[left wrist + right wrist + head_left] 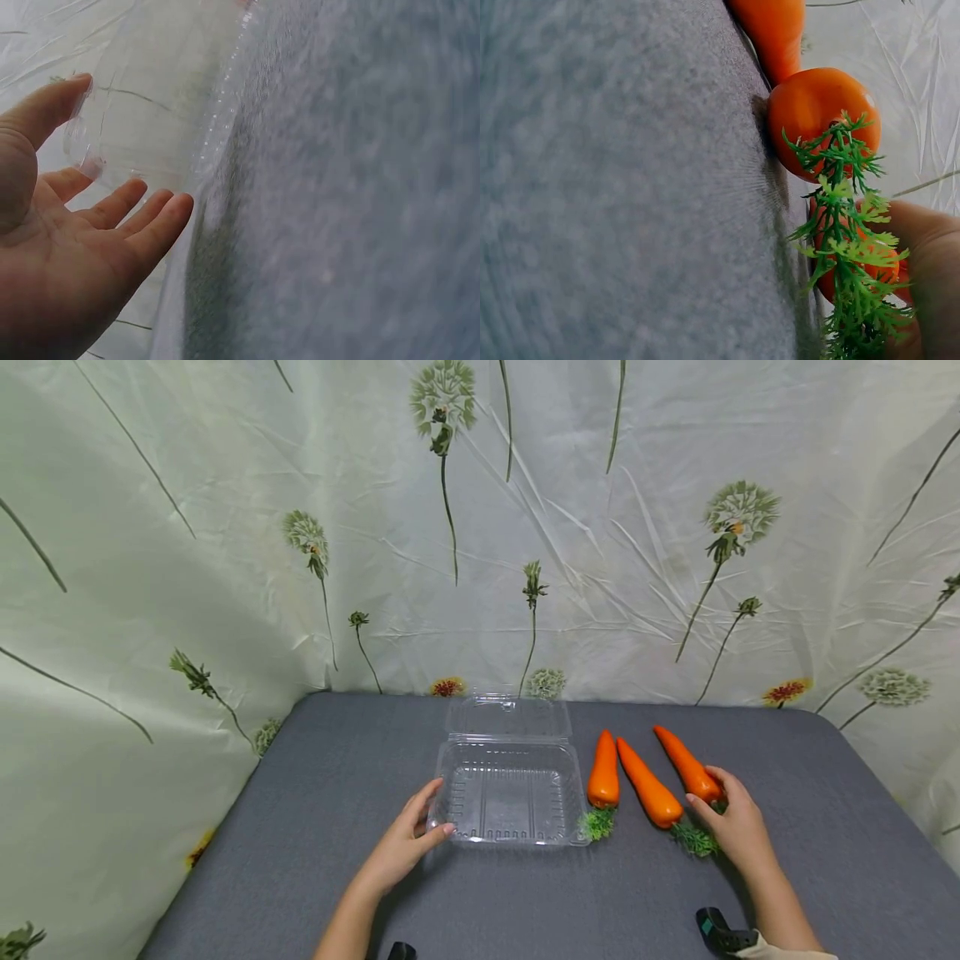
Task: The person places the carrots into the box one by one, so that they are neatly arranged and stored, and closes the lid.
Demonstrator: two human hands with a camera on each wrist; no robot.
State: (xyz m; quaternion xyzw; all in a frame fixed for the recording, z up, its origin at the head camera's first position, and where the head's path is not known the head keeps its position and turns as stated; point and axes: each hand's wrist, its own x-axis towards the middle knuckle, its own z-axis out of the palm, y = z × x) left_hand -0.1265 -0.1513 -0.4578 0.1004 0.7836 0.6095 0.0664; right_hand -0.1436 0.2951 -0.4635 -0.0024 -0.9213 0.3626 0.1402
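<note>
Where carrots (648,783) lie, right fingers (727,777) grip one.

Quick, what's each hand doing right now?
Left hand: pinching the clear container by its edge.
Right hand: gripping the rightmost carrot by its thick end.

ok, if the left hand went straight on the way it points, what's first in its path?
The box, likely its left side: the left hand already has its thumb and fingers at that edge. Depth's unclear, so it might clear the rim.
</note>
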